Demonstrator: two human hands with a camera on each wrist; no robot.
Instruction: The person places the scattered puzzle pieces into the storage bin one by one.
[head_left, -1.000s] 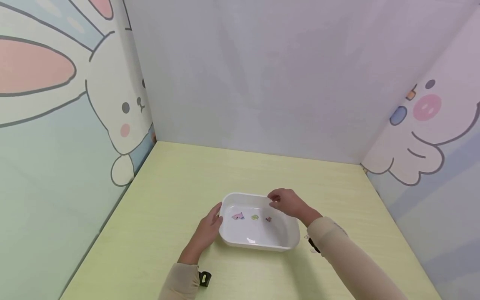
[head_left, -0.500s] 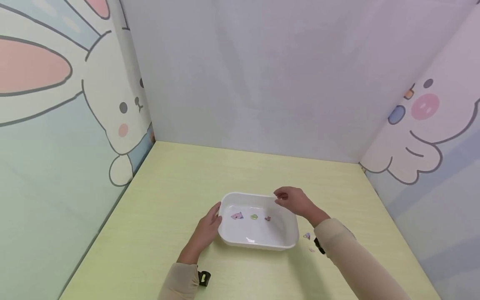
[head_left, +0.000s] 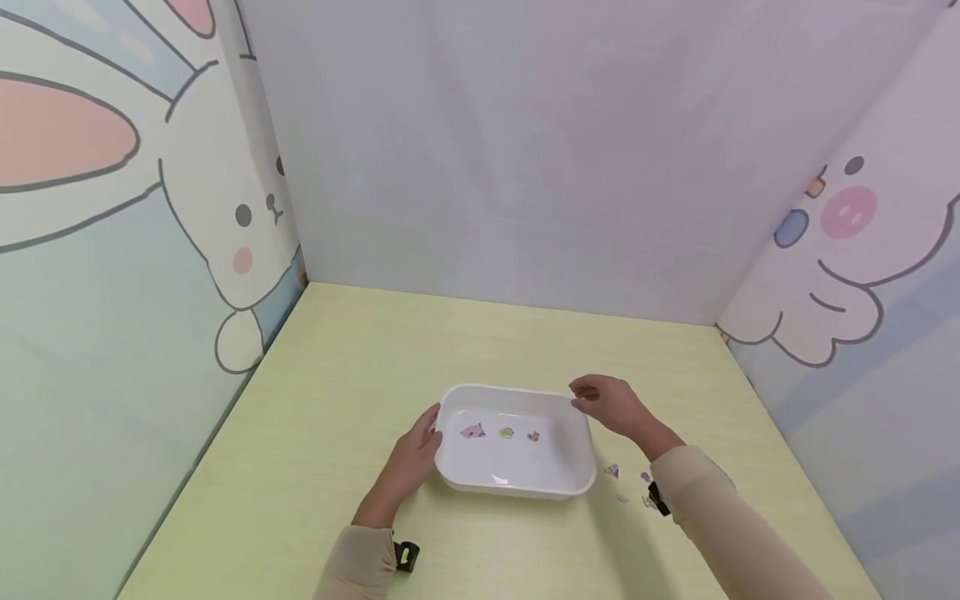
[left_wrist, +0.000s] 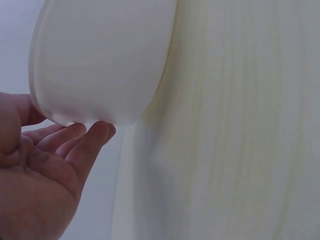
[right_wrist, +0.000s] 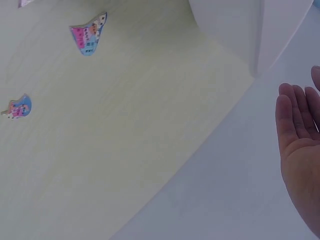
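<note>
A white rectangular plastic tub (head_left: 495, 467) with rounded corners stands in the middle of the table. My left hand (head_left: 411, 462) holds its left end; in the left wrist view, fingertips (left_wrist: 100, 131) press the outer wall while the thumb reaches behind the rim. Inside the tub lie a pink cut-out piece (head_left: 472, 431), a green one (head_left: 507, 432) and a small reddish one (head_left: 533, 436). My right hand (head_left: 611, 404) is over the tub's far right corner, thumb and fingers apart. Its fingers look nearly straight in the right wrist view, with nothing visible between them.
Several small printed pieces lie on the pale yellow table (head_left: 390, 333) right of the tub, including a blue and pink one (right_wrist: 90, 35) and another (right_wrist: 19, 107). A plain grey backdrop (head_left: 480, 167) rises behind; cartoon-printed panels stand at both sides.
My right hand has moved right, from over the tub's far rim to its far right corner, uncovering pieces on the table. The left hand stays at the tub's left end.
</note>
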